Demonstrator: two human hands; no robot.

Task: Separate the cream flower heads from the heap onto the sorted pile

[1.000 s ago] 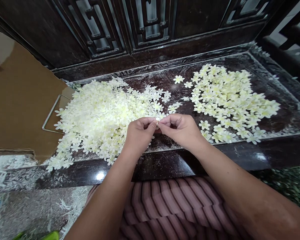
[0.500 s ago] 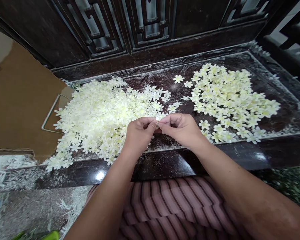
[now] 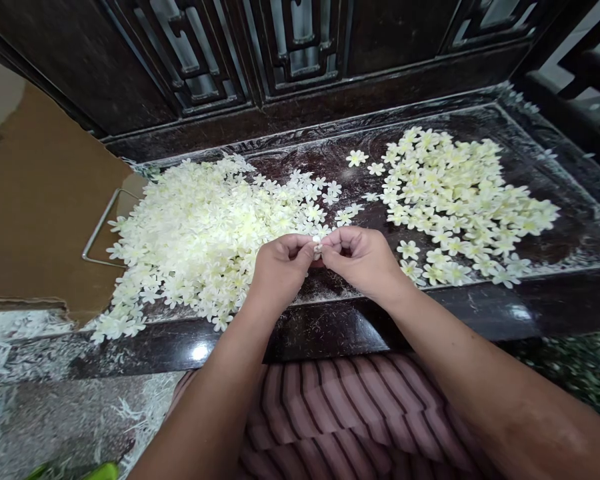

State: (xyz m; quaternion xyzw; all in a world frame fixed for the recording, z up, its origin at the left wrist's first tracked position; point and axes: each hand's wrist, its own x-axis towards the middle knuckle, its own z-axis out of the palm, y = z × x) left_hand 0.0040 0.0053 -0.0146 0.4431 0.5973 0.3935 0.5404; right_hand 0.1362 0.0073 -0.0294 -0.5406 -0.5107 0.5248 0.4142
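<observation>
Hands meet over the near edge of the dark glossy wooden table point(image 3: 330, 160): my left hand point(image 3: 280, 263) and right hand point(image 3: 363, 257) are both pinched, fingertip to fingertip, on one small cream-white fabric flower piece point(image 3: 317, 248). It hangs in the air just above the table's front rim, between the two piles. Each grip is closed on that piece (I cannot tell whether it is one layer or several stuck together). To the left lies the thick, dense heap of white petal flowers point(image 3: 200, 227); to the right, well apart from it, lies the thinner spread of single cream flowers with yellowish centres point(image 3: 460, 200). I judge the separating under way but far from finished: the right spread is sizeable, yet the left heap looks the bigger share, and loose white fluff point(image 3: 325, 290) dusts the table.
</observation>
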